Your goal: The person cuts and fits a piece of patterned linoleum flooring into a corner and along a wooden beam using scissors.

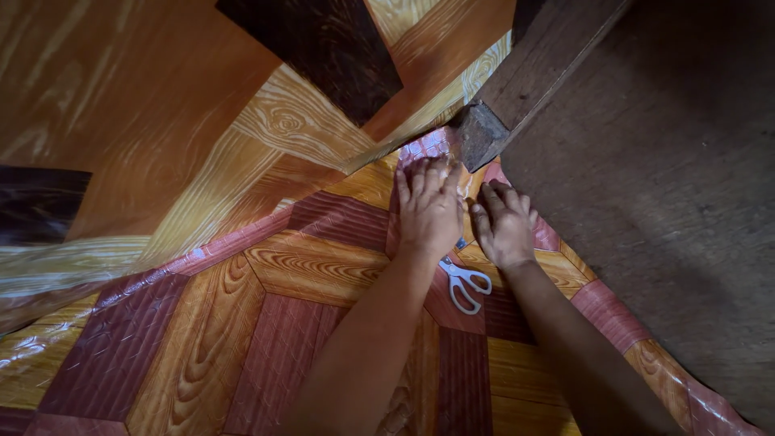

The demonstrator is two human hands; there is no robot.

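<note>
My left hand [429, 208] lies flat, fingers together, pressing a glossy vinyl floor sheet [242, 323] printed with orange and maroon wood-grain blocks, close to the corner of a dark wooden post [483, 134]. Right beside it, my right hand [502, 224] also presses flat on the sheet, fingers pointing at the post. Neither hand holds anything. White-handled scissors [466, 284] lie on the sheet between my wrists, their blades partly hidden under my left hand.
A rough dark wooden board [670, 186] fills the right side, and the sheet's edge curls up against it. Another wood-grain vinyl sheet [161, 105] in orange and dark brown covers the upper left, overlapping the first in a fold.
</note>
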